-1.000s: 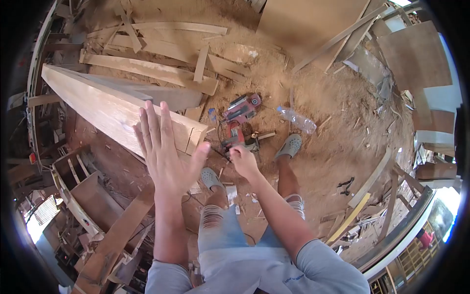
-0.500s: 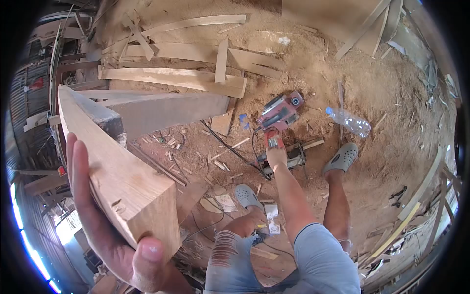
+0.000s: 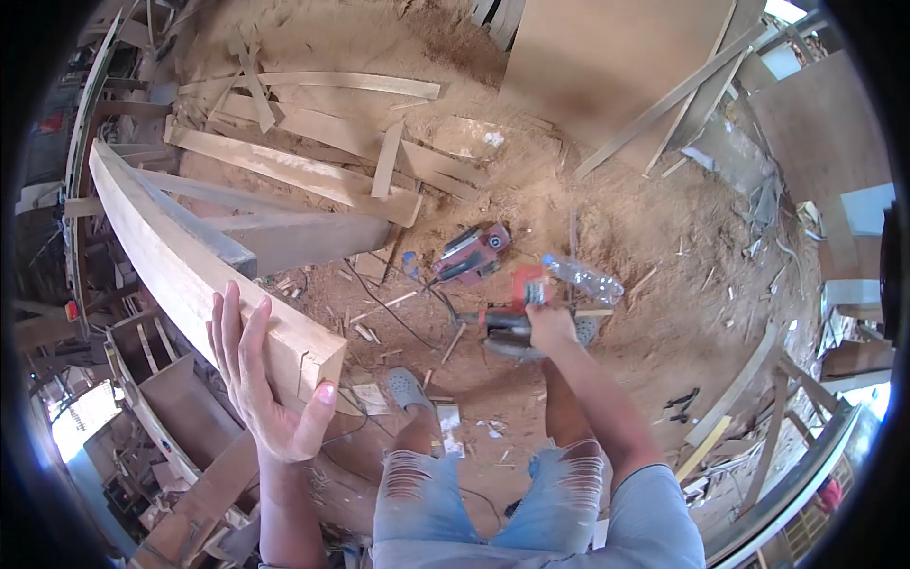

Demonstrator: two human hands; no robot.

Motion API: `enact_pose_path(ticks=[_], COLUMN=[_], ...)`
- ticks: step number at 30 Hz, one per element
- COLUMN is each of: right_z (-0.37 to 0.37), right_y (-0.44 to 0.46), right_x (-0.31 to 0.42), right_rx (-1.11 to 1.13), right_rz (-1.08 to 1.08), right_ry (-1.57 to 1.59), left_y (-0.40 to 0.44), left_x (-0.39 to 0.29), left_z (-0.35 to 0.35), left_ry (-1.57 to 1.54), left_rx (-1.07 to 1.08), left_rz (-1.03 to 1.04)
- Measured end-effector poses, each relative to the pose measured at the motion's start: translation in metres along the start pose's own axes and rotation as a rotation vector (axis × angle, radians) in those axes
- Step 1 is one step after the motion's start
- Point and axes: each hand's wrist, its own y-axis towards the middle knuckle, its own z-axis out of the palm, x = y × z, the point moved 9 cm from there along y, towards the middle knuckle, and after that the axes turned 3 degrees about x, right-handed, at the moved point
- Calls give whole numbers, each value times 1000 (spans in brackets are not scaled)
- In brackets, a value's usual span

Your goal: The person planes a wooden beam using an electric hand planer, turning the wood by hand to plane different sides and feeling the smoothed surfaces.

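Observation:
A long, curved wooden beam runs from the upper left down to its cut end near the middle left. My left hand lies against the side of that end, fingers stretched out and thumb apart. My right hand is closed on a red and grey power tool, whose dark body extends left over the ground. Just above it, a maroon power planer lies on the sawdust. Beside the tool lies a clear plastic bottle with a blue cap.
Long wooden strips lie across the ground at the upper left. A grey-brown timber lies behind the beam. Cables and wood scraps are scattered near my feet. A large board stands at the top right.
The red tool has come up off the ground and moved right in my right hand. My left hand has come to the beam's end from above it. The view has shifted.

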Motion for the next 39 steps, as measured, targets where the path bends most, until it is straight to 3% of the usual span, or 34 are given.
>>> enact_pose_path(ticks=[4,10,13,16,17,20,22,24,26,27,29,32,33,36,39], right_z=[-82,-86,-80,-89,-84,-87,-81,-44,51,91,151,164,160,155,153], right_y=[12,127,169,188,197,202,194,201,237,250,273,282,283,267,238], right_x=[-85,-187,-213,-219,-222,-186,-119,-57,-14,6,35,49,49,39,6], right_rx=[-73,-216,-215,-331,-195,-433,-514,-197,64,73,-117,-487,-550,-342,-451], right_rz=[87,77,177,238,285,260,220,249,249,329,534,625,599,590,535], right_ry=[-133,-334,-295,-210,-102,-136,-251,148,613,842,1355,1837,1796,1783,1555], left_y=[3,1,-6,-8,-11,-13,-15,-16,-18,-18,-19,-24,-22,-15,-10], left_x=[-2,4,13,18,19,22,22,22,23,22,23,23,23,23,20], left_z=[0,3,7,10,10,8,7,5,4,3,5,6,7,4,3], left_ry=[3,2,-51,-64,-65,-51,-34,-24,-24,-31,-44,-92,-111,-40,-5], left_rx=[5,-1,-26,-48,-49,-37,-27,10,31,31,13,-26,-30,31,63], left_rz=[-44,-113,-163,-193,-206,-208,-216,-218,-223,-223,-225,-274,-250,-155,-166])
